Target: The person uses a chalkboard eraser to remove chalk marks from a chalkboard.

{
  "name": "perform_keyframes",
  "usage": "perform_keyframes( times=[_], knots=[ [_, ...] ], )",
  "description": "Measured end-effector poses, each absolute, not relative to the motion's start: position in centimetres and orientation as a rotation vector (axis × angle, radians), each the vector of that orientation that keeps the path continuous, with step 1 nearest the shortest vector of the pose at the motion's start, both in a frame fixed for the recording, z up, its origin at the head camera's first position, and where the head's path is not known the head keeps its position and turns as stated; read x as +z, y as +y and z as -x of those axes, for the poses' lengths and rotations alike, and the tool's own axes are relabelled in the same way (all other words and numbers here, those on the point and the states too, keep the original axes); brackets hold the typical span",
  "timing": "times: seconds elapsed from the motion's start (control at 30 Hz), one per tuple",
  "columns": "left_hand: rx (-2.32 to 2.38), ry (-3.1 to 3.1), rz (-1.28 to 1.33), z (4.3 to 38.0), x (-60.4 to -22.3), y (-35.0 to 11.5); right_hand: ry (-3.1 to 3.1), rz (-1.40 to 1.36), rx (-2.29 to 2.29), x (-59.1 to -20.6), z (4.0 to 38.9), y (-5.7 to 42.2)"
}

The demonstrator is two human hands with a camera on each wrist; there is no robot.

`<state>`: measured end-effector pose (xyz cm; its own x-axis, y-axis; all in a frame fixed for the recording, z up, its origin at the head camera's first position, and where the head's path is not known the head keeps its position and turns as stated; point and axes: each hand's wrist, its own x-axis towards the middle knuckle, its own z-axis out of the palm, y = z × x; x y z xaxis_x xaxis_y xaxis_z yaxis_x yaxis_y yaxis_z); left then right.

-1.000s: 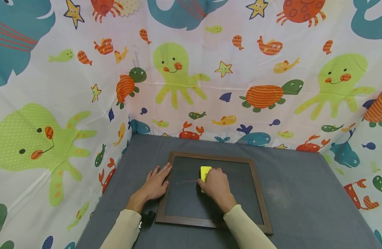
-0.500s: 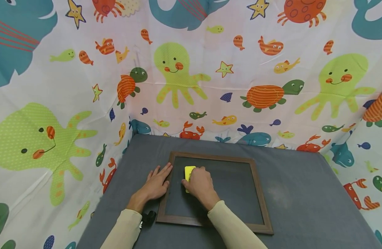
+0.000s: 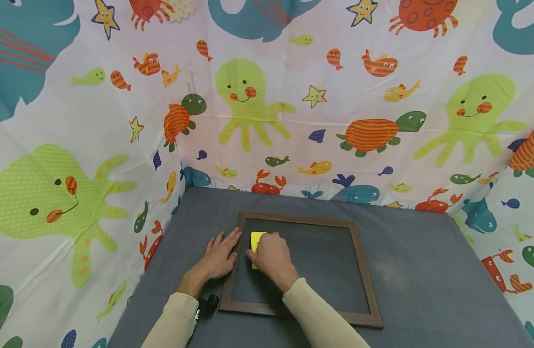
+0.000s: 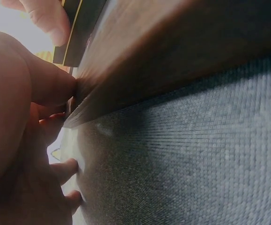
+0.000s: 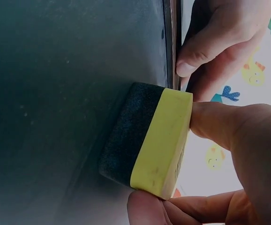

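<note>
Eraser (image 5: 155, 140), one, pinched in right hand (image 3: 271, 257), on one framed blackboard (image 3: 321, 266), left hand (image 3: 216, 259) loosely spread

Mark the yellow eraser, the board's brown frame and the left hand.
Yellow eraser (image 5: 157, 140): right wrist view, on its yellow part.
Brown frame (image 3: 364, 270): head view, on its right side.
Left hand (image 3: 216, 259): head view, on its back.

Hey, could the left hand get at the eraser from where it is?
Probably yes: the left hand touches the frame, and the eraser is just inside, with only the frame's left edge between. The right hand grips the eraser, though, covering part of it.
</note>
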<state>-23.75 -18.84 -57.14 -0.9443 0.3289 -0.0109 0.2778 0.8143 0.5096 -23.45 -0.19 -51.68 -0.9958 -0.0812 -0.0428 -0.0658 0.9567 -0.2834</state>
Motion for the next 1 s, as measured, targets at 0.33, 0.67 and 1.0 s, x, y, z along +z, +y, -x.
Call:
perform_keyframes(
  times=[0.33,0.67,1.0],
  knots=[
    [0.778,2.9,-0.491,23.8,-57.2,-19.0,3.061,0.095,-0.471,-52.0,23.4,-0.5],
    [0.767,2.882,-0.496,23.8,-57.2,-18.7,3.054,0.097,-0.514,-52.2,23.5,0.2],
    [0.758,2.876,-0.503,23.8,-57.0,-19.0,3.043,-0.008,-0.504,-52.0,23.7,2.4]
  ],
)
